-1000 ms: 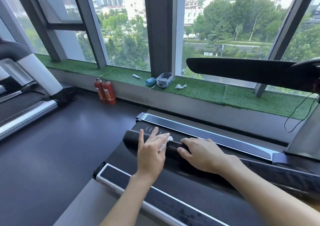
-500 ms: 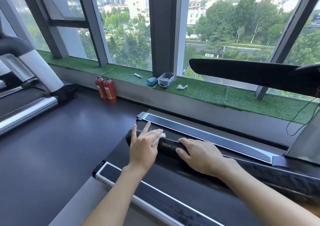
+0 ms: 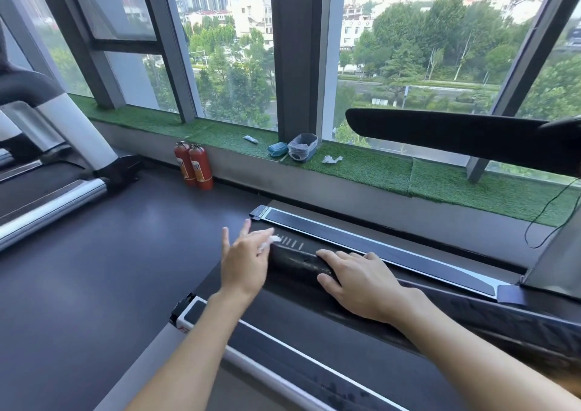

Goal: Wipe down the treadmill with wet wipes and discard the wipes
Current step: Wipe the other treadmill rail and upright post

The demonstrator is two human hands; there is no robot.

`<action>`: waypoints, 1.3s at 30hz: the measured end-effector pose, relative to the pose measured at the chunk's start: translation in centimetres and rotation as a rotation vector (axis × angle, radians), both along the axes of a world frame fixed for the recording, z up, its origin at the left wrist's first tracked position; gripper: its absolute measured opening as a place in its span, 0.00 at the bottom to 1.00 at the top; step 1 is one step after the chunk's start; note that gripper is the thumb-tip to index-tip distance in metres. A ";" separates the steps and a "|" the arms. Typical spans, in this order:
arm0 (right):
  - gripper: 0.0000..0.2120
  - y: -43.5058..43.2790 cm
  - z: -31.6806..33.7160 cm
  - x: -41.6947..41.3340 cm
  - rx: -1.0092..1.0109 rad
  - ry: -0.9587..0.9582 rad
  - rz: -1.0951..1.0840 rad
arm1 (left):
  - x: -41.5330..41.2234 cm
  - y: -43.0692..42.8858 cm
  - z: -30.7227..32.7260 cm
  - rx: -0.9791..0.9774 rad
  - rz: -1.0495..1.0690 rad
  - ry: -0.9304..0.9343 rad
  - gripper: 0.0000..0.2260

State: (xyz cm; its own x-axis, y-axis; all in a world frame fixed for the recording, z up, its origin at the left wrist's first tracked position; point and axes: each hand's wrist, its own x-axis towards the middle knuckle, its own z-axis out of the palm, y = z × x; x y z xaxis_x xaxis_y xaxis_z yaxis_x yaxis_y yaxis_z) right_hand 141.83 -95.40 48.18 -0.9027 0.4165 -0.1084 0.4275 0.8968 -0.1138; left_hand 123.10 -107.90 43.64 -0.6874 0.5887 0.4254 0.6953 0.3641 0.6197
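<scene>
Black treadmill (image 3: 314,332) with white-edged side rails runs out of view at the right and bottom. Across its rear end lies a rounded black roller cover (image 3: 295,263). The right hand (image 3: 361,281) rests on it palm down, fingers relaxed. At the cover's left end, the blurred left hand (image 3: 243,266) spreads straight fingers over a white wet wipe (image 3: 273,239), which is mostly hidden.

Open floor (image 3: 94,285) left of the treadmill deck (image 3: 298,322), free passage. Black handrail (image 3: 456,134) overhangs the right side. Two fire extinguishers (image 3: 195,165) stand against the wall under the sill (image 3: 361,165). Neighbouring treadmill (image 3: 47,190) far left, well apart.
</scene>
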 end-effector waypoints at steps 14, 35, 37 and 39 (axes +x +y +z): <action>0.24 -0.2 0.2 -0.8 0.006 0.012 -0.027 | -0.3 0.4 -0.4 -0.032 -0.032 0.010 0.12; 0.27 -1.2 -0.6 -3.0 0.002 0.005 -0.038 | -2.8 -1.3 -0.6 0.130 0.024 -0.192 0.10; 0.27 -1.2 -0.5 -3.0 -0.005 0.008 -0.045 | -2.6 -1.2 -0.3 0.153 0.049 -0.232 0.10; 0.27 -1.3 -0.6 -2.9 0.009 0.013 -0.047 | -1.4 -1.3 -0.7 0.170 -0.007 -0.229 0.10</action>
State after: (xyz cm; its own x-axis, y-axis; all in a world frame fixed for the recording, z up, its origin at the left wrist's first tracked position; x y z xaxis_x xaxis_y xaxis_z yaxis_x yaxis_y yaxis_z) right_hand 138.89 -96.74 47.62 -0.8834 0.4593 -0.0930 0.4676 0.8768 -0.1117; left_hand 121.71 -109.23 42.93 -0.7727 0.5276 0.3528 0.5327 0.2370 0.8124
